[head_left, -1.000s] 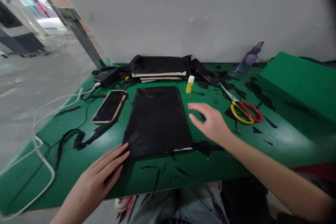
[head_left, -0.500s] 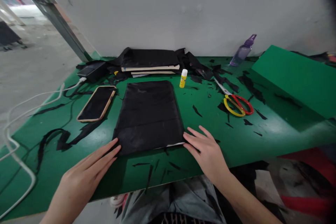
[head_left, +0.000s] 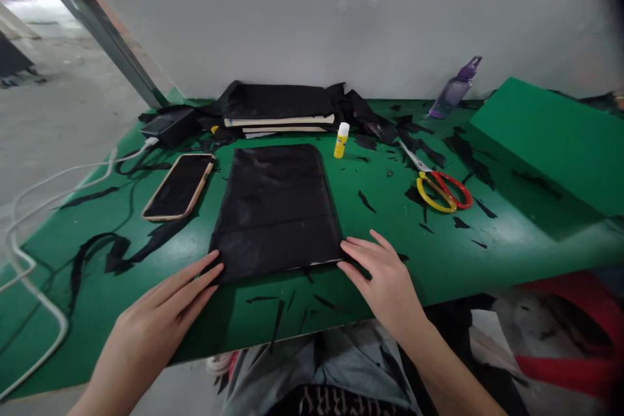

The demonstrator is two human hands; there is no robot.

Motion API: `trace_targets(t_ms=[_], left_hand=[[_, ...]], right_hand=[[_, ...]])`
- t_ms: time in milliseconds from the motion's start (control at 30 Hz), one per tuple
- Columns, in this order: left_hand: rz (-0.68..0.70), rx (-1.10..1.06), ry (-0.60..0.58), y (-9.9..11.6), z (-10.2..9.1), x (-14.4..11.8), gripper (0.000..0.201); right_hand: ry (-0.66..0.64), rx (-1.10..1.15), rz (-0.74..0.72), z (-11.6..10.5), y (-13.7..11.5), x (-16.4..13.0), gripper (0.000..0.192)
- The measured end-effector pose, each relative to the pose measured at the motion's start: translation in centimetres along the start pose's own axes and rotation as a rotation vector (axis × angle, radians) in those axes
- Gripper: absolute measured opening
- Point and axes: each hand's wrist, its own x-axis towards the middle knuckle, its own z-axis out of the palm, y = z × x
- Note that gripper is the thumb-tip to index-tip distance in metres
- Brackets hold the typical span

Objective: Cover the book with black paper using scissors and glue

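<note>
Both hands lie flat and unclenched, left hand (head_left: 160, 312) and right hand (head_left: 383, 276) touching the near corners of the black cloth-covered board (head_left: 277, 208), its long axis running away from them

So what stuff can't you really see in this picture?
- Head view: what the black cloth wraps; only a white edge peeks out at its near side.
- The white cable runs off the left edge.
- The glue stick label is too small to read.
- The black box is partly hidden by scraps.
- The left hand hides whatever lies beneath its palm.
</note>
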Motion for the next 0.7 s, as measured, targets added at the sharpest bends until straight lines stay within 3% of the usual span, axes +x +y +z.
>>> trace_targets(t_ms=[67, 233, 400, 700], left_hand=[[-0.019, 0.038, -0.043, 0.1, -0.1, -0.1, 0.039], [-0.340, 0.017, -0.076, 0.4, -0.3, -0.6, 0.051], [-0.297, -0.046, -0.146, 0.5, -0.5, -0.9, 0.046], [-0.577, -0.255, -0.180, 1.5, -1.9, -0.4, 0.050]], right_hand=[[-0.026, 0.009, 0.027, -0.4, 0.0, 0.2, 0.028], [-0.064, 0.015, 0.035, -1.6, -0.5, 1.2, 0.032], [-0.206, 0.019, 0.002, -1.9, -2.2, 2.5, 0.034], [-0.478, -0.104, -0.347, 0.0, -6.0, 5.6, 0.049]])
